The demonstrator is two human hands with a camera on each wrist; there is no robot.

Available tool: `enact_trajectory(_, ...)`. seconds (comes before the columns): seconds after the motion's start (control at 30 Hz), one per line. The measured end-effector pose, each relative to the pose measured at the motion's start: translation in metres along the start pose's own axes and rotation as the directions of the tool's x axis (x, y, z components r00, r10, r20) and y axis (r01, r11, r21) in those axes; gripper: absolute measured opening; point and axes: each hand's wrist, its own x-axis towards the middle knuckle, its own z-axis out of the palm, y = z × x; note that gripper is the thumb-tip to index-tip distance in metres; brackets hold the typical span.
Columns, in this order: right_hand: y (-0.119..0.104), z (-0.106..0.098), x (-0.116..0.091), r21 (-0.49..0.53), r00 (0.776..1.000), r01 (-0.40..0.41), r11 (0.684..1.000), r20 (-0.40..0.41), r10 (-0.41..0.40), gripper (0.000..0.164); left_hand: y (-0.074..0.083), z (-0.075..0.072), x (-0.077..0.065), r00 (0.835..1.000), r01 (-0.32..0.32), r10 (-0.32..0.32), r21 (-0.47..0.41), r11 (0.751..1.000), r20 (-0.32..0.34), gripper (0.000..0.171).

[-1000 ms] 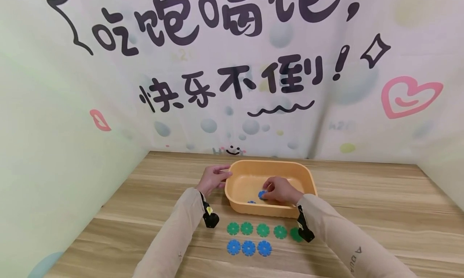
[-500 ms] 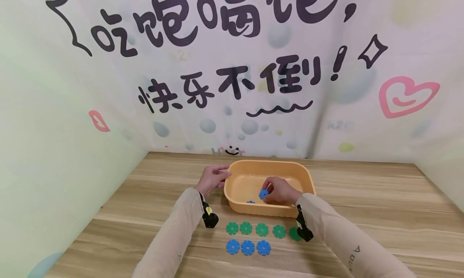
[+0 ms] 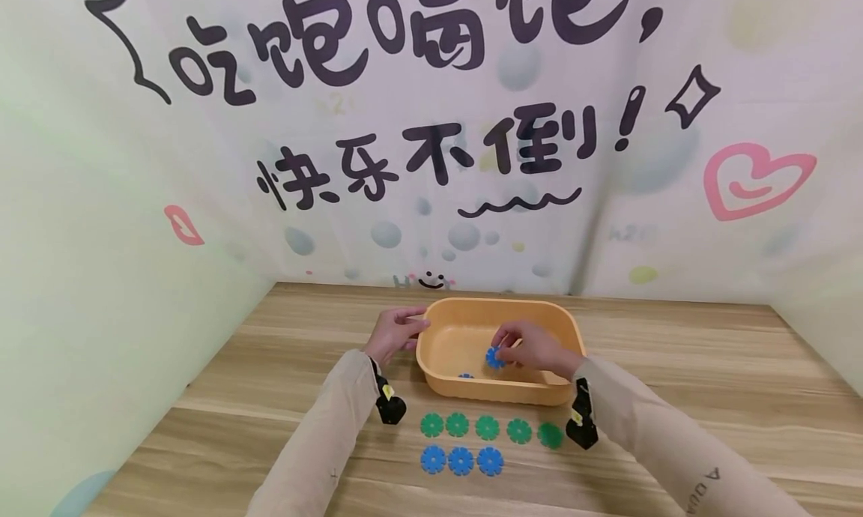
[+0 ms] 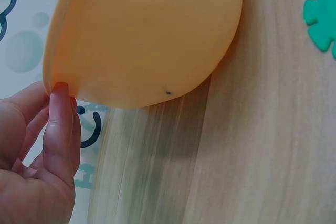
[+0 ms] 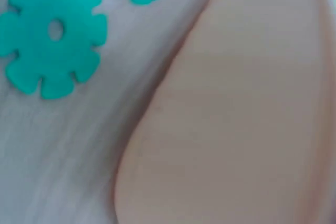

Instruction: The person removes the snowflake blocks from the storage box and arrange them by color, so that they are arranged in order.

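Note:
An orange plastic tub (image 3: 502, 391) stands on the table, its outer wall also filling much of both wrist views. My left hand (image 3: 393, 334) pinches the tub's left rim between thumb and fingers; the left wrist view shows this hand (image 4: 50, 140) at the rim up close. Inside the tub, my right hand (image 3: 533, 348) pinches a blue notched snowflake disc (image 3: 495, 357) between thumb and fingertips. Another blue disc (image 3: 466, 376) peeks over the tub's front rim, mostly hidden. The right wrist view does not show the right hand's fingers.
In front of the tub lies a row of several green snowflake discs (image 3: 488, 428). Below it is a row of three blue discs (image 3: 461, 461), lined up from the left. The wood-grain table (image 3: 270, 397) meets a printed cloth wall (image 3: 377, 202) behind the tub.
My right hand has lifted slightly and shifted right with the blue disc, its forearm swinging right so the rightmost green disc shows fully. The left hand keeps its place on the rim.

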Motion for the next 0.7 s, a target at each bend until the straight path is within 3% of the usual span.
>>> enact_trajectory(0.17,-0.006,-0.009,-0.015,0.102,0.996,0.081,0.991,0.028,-0.084,0.010,-0.001,0.000,0.001,1.000,0.003,-0.003,0.001,1.000,0.004,0.036)
enact_trajectory(0.4,-0.011,-0.013,-0.039,0.182,0.990,0.118,0.976,0.051,-0.129,0.014,-0.001,0.000,0.000,1.000,-0.006,0.006,0.004,1.000,0.004,0.037)
enact_trajectory(0.7,-0.022,-0.006,-0.070,0.170,0.958,0.215,0.962,0.156,-0.241,0.012,0.001,0.000,0.000,1.000,0.007,-0.007,0.013,1.000,-0.002,0.036)
